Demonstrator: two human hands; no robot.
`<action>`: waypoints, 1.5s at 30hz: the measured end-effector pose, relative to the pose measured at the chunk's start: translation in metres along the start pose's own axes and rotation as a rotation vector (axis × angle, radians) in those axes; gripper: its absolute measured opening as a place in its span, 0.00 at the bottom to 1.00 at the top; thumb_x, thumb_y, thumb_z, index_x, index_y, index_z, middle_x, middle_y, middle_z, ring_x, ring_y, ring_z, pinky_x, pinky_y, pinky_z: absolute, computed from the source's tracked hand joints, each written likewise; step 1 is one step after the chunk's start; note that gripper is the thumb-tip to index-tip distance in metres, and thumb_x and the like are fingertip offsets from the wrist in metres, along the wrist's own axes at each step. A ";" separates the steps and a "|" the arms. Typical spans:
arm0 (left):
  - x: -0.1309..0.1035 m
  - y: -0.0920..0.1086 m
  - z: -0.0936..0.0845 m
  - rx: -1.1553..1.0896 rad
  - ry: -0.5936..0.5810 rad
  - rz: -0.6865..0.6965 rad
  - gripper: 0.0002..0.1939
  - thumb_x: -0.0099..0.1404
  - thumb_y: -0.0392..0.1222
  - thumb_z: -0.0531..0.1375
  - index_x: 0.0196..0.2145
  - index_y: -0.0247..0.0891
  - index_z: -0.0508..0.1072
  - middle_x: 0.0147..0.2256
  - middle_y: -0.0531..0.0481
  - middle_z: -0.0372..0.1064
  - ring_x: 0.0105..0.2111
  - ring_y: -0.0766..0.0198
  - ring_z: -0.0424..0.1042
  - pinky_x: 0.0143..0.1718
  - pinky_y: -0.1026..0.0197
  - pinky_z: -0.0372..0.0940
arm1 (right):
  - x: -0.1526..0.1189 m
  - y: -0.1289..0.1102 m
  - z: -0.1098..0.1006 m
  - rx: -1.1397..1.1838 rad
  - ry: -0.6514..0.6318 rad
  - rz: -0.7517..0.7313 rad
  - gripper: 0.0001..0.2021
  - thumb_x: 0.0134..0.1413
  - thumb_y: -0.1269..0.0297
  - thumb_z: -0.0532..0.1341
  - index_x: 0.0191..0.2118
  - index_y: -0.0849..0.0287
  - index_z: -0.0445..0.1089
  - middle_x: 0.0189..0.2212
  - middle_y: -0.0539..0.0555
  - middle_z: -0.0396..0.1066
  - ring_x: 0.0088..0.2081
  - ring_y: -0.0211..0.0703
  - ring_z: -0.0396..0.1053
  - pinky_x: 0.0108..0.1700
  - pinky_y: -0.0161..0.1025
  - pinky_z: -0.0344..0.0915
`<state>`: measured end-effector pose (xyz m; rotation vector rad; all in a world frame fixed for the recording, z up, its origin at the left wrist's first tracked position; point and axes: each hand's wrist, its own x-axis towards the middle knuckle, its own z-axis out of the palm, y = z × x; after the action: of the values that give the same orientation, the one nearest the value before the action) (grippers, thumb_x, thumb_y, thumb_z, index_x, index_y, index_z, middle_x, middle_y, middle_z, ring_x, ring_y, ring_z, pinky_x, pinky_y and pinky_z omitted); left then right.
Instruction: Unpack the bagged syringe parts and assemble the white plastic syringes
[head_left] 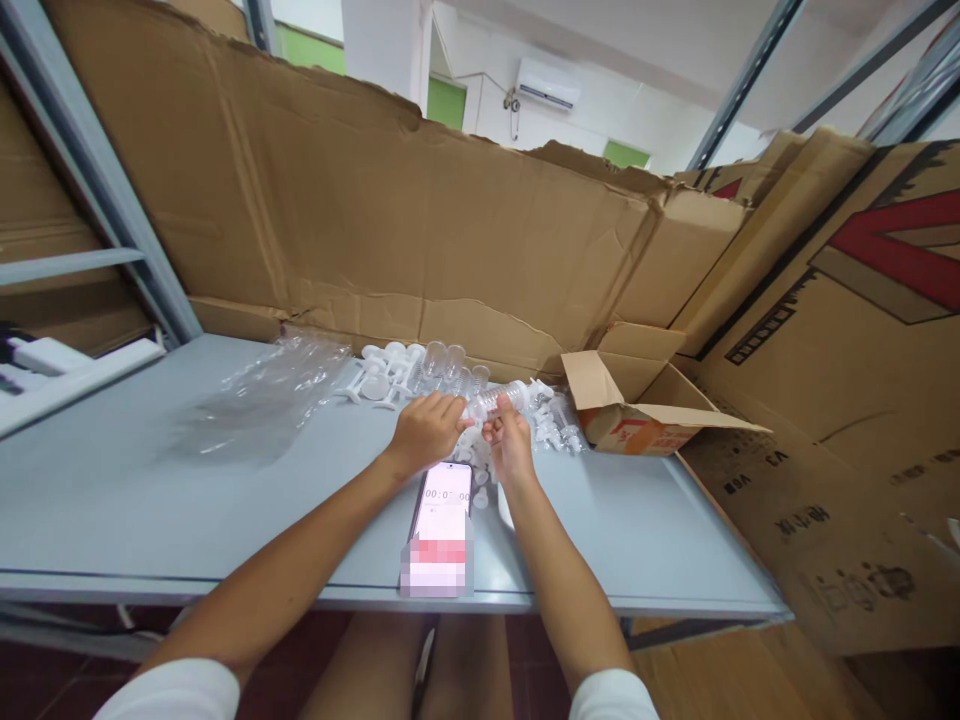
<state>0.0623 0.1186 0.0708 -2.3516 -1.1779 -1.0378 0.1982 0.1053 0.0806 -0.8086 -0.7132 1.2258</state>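
Between my two hands lies a clear ribbed plastic bottle [491, 400], held nearly level with a white spray or pump top pointing right. My left hand [429, 430] is closed around its left end. The fingers of my right hand [511, 440] pinch the bottle from below and in front. Behind my hands stand several clear plastic cups or bottles [446, 360]. White plastic parts with round ends [379, 375] are heaped to the left of them. More small clear and white pieces [559, 425] lie right of my right hand, and small white caps [481, 490] sit beneath my hands.
A phone [442, 510] showing a timer lies near the table's front. Crumpled clear plastic bags [262, 400] spread at the left. An open cardboard box [645, 425] stands right. Tall cardboard sheets [420, 220] wall the table's [637, 540] back, with a large printed carton [840, 420] at the right.
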 end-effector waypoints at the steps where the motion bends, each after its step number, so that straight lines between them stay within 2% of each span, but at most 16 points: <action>1: 0.000 0.002 0.001 -0.085 -0.022 -0.063 0.20 0.64 0.53 0.45 0.34 0.36 0.69 0.26 0.45 0.67 0.29 0.60 0.65 0.30 0.60 0.55 | -0.001 0.000 0.001 -0.018 0.018 -0.023 0.17 0.39 0.52 0.64 0.21 0.60 0.60 0.14 0.43 0.57 0.15 0.28 0.53 0.16 0.29 0.49; 3: 0.000 0.005 0.005 -0.333 -0.051 -0.272 0.23 0.65 0.53 0.41 0.31 0.36 0.68 0.25 0.47 0.66 0.28 0.62 0.65 0.29 0.62 0.56 | -0.003 0.002 0.002 -0.056 0.025 -0.086 0.16 0.39 0.53 0.64 0.21 0.60 0.60 0.13 0.42 0.55 0.15 0.28 0.53 0.17 0.30 0.49; 6: 0.004 0.004 0.011 -0.810 -0.128 -0.618 0.27 0.65 0.56 0.37 0.27 0.36 0.65 0.21 0.51 0.63 0.23 0.65 0.64 0.25 0.64 0.57 | -0.006 0.003 0.003 -0.138 -0.060 -0.179 0.15 0.38 0.55 0.65 0.23 0.61 0.63 0.15 0.44 0.59 0.17 0.30 0.56 0.19 0.31 0.53; 9: 0.006 -0.002 0.012 -1.044 -0.191 -0.731 0.26 0.62 0.60 0.40 0.26 0.36 0.64 0.20 0.53 0.61 0.22 0.66 0.63 0.25 0.65 0.58 | -0.008 0.002 0.002 -0.203 -0.112 -0.227 0.14 0.38 0.56 0.65 0.26 0.61 0.64 0.18 0.46 0.63 0.18 0.31 0.58 0.21 0.32 0.56; 11: 0.004 -0.004 0.009 -0.920 -0.152 -0.646 0.25 0.62 0.60 0.41 0.29 0.36 0.65 0.21 0.53 0.63 0.23 0.65 0.64 0.27 0.64 0.58 | -0.006 0.001 0.002 -0.210 -0.073 -0.214 0.15 0.39 0.55 0.64 0.26 0.60 0.64 0.17 0.46 0.63 0.18 0.32 0.58 0.22 0.33 0.57; 16: -0.001 -0.003 0.003 -0.289 -0.024 -0.141 0.20 0.61 0.55 0.50 0.41 0.37 0.66 0.37 0.44 0.69 0.37 0.58 0.67 0.39 0.58 0.58 | -0.001 0.000 -0.001 -0.103 -0.013 -0.095 0.15 0.42 0.52 0.62 0.25 0.59 0.61 0.14 0.44 0.60 0.17 0.31 0.57 0.21 0.32 0.55; 19: 0.000 -0.003 0.003 -0.153 -0.036 -0.065 0.18 0.63 0.53 0.48 0.39 0.37 0.68 0.35 0.43 0.69 0.36 0.57 0.66 0.37 0.58 0.57 | 0.000 0.001 0.000 -0.032 0.002 -0.033 0.16 0.40 0.52 0.63 0.24 0.59 0.60 0.14 0.43 0.57 0.17 0.30 0.56 0.19 0.31 0.54; 21: 0.000 -0.002 0.003 -0.193 -0.068 -0.090 0.19 0.63 0.54 0.48 0.35 0.36 0.68 0.32 0.43 0.68 0.35 0.57 0.65 0.36 0.58 0.56 | -0.001 0.002 0.000 -0.018 0.008 -0.014 0.17 0.39 0.52 0.63 0.23 0.59 0.59 0.15 0.43 0.56 0.17 0.29 0.56 0.18 0.30 0.52; 26: 0.002 0.006 0.003 -0.823 -0.206 -0.436 0.24 0.61 0.60 0.43 0.23 0.37 0.62 0.21 0.51 0.58 0.23 0.65 0.59 0.26 0.63 0.54 | 0.001 0.000 -0.004 -0.096 -0.012 -0.086 0.16 0.39 0.52 0.64 0.23 0.59 0.60 0.14 0.42 0.55 0.16 0.29 0.54 0.18 0.30 0.50; 30: 0.007 0.008 0.006 -1.426 -0.606 -0.574 0.27 0.61 0.63 0.37 0.19 0.39 0.55 0.14 0.59 0.40 0.13 0.71 0.43 0.16 0.66 0.47 | 0.005 -0.004 -0.010 -0.141 -0.087 -0.170 0.16 0.36 0.54 0.65 0.28 0.59 0.62 0.19 0.45 0.61 0.18 0.30 0.57 0.19 0.30 0.53; 32: 0.007 0.009 0.009 -1.607 -0.714 -0.635 0.27 0.60 0.64 0.38 0.21 0.39 0.56 0.14 0.60 0.40 0.13 0.71 0.42 0.15 0.66 0.45 | 0.007 -0.006 -0.012 -0.126 -0.111 -0.162 0.16 0.37 0.55 0.65 0.29 0.59 0.62 0.21 0.45 0.62 0.19 0.30 0.58 0.20 0.30 0.54; 34: 0.005 0.010 0.011 -1.483 -0.589 -0.656 0.27 0.59 0.65 0.40 0.24 0.38 0.60 0.15 0.58 0.48 0.13 0.71 0.47 0.16 0.66 0.47 | 0.009 -0.007 -0.013 -0.110 -0.092 -0.119 0.15 0.39 0.54 0.64 0.29 0.59 0.62 0.20 0.45 0.62 0.19 0.30 0.58 0.19 0.30 0.54; 37: 0.001 0.014 0.009 -0.933 -0.270 -0.543 0.21 0.56 0.60 0.52 0.37 0.39 0.64 0.25 0.53 0.63 0.20 0.67 0.61 0.22 0.65 0.54 | 0.011 -0.007 -0.014 -0.098 -0.034 -0.064 0.16 0.40 0.53 0.63 0.28 0.58 0.61 0.17 0.44 0.60 0.18 0.31 0.59 0.20 0.30 0.55; 39: -0.001 0.016 0.007 -0.610 -0.141 -0.437 0.20 0.56 0.55 0.56 0.43 0.42 0.63 0.33 0.52 0.67 0.27 0.64 0.66 0.28 0.63 0.58 | 0.011 -0.007 -0.014 -0.095 -0.024 -0.036 0.16 0.39 0.52 0.63 0.27 0.58 0.60 0.15 0.44 0.60 0.18 0.32 0.60 0.20 0.31 0.55; 42: -0.003 0.016 0.007 -0.391 -0.086 -0.331 0.16 0.61 0.51 0.52 0.42 0.40 0.63 0.38 0.48 0.69 0.34 0.62 0.69 0.34 0.62 0.60 | 0.011 -0.006 -0.014 -0.096 -0.060 -0.002 0.16 0.40 0.52 0.63 0.26 0.58 0.60 0.14 0.44 0.61 0.17 0.32 0.59 0.20 0.31 0.55; 45: -0.004 0.013 0.011 -0.272 -0.076 -0.270 0.15 0.63 0.52 0.50 0.39 0.37 0.63 0.37 0.45 0.70 0.37 0.59 0.69 0.35 0.60 0.59 | 0.009 -0.004 -0.013 -0.080 -0.077 0.008 0.16 0.40 0.53 0.63 0.26 0.59 0.60 0.15 0.44 0.60 0.17 0.31 0.59 0.19 0.30 0.55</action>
<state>0.0762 0.1141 0.0605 -2.5020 -1.4991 -1.2778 0.2124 0.1117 0.0775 -0.8333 -0.8268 1.2472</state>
